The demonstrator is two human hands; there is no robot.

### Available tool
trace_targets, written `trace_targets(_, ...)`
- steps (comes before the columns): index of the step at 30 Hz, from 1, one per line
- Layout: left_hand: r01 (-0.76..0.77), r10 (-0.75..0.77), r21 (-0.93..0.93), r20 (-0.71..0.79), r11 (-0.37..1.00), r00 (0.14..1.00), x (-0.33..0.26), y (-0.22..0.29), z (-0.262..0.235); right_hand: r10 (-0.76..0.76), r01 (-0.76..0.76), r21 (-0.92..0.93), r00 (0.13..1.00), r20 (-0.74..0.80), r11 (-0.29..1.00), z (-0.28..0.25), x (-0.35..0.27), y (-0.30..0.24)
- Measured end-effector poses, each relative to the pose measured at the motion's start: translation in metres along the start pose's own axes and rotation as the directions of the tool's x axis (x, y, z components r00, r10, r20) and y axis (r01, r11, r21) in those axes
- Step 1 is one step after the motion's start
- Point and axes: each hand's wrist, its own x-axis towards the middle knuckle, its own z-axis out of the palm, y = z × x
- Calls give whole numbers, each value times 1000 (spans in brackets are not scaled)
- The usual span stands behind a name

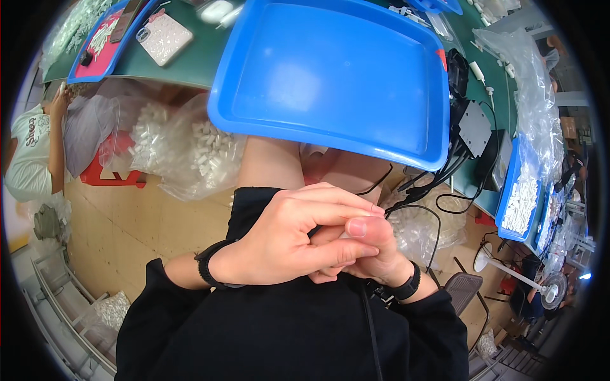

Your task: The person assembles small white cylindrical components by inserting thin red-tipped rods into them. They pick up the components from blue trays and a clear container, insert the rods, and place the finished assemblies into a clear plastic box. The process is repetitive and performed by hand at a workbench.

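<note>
In front of my body, above my lap, my left hand (279,232) and my right hand (378,254) are pressed together. The fingers of my left hand reach across to the thumb and fingertips of my right hand, and both hands are closed. A bit of something whitish shows between the fingertips, too covered to name. Close to my right thumb there is a thin reddish line, like a fine thread. Just beyond the hands, a large blue tray (330,82) juts over the table edge above my thighs, with nothing lying in it.
A phone (164,38) lies on the green table (197,60). Clear bags of white parts (203,149) stand below at left. Cables and a black box (499,162) are at right, near another blue tray of white pieces (521,203). A co-worker (38,146) sits far left.
</note>
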Motion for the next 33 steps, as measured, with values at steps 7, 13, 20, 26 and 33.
trace_targets(7, 378, -382, -273, 43, 884, 923, 1, 16, -4, 5, -26, 159, 992, 126, 987, -14, 6, 3)
trace_targets(13, 121, -128, -224, -15, 967, 992, -5, -8, -4, 20, -34, 197, 997, 76, 980, -15, 6, 5)
trace_targets(20, 98, -111, -177, -65, 979, 992, -4, -4, -5, -6, -2, -82, 995, -100, 997, -6, 11, -2)
trace_targets(26, 315, -320, -301, 36, 900, 947, -4, 5, -22, -93, 93, 89, 996, -4, 992, -9, 25, 0)
trace_targets(33, 202, -222, -143, -140, 969, 965, -11, -11, -26, -35, 20, -79, 981, -189, 997, -7, 40, -2)
